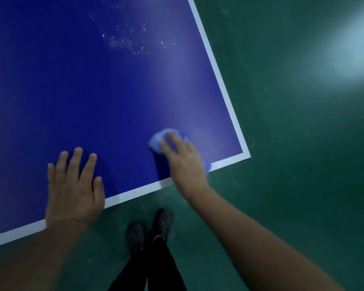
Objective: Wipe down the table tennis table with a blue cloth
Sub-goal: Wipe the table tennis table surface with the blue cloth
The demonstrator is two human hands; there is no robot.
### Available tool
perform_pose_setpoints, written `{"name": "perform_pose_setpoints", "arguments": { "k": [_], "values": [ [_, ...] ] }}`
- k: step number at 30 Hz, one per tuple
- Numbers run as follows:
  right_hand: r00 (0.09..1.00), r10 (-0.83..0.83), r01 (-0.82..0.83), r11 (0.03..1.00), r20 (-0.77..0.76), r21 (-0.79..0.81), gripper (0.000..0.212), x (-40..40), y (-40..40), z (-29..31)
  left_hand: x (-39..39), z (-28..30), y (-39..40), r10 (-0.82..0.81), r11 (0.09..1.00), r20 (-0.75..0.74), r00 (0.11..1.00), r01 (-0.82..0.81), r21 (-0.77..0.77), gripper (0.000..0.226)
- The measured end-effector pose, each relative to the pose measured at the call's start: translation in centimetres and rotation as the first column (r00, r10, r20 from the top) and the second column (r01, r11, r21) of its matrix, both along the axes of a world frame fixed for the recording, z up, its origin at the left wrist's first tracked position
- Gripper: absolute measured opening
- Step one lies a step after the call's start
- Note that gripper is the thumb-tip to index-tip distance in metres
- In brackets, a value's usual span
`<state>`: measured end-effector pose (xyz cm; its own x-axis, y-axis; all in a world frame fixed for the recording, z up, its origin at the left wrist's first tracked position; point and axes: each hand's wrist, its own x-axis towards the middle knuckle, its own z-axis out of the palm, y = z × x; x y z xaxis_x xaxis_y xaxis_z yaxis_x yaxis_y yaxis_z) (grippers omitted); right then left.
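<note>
The left hand (75, 185) braces flat and open at the table (72, 80) near edge while the right hand (182, 162) presses the blue cloth (156, 139) by the near right corner, short of white specks (122, 40) farther in.

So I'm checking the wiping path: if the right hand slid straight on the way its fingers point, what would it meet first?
The right hand, pressing the blue cloth, points up and left across the table. Bare surface comes first, then probably the white specks, though blur makes the line uncertain.

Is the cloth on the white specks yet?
No, the right hand presses the blue cloth near the table's near corner, while the white specks lie farther up the surface, untouched.
</note>
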<state>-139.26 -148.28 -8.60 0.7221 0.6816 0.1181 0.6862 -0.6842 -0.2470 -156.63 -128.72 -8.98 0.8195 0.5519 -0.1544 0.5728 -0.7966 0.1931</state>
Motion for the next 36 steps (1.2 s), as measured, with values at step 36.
{"name": "perform_pose_setpoints", "arguments": {
  "k": [36],
  "values": [
    [0.992, -0.126, 0.125, 0.989, -0.014, -0.078, 0.041, 13.9, -3.7, -1.7, -0.2, -0.6, 0.5, -0.026, 1.0, -0.048, 0.999, 0.027, 0.016, 0.06]
  ]
}}
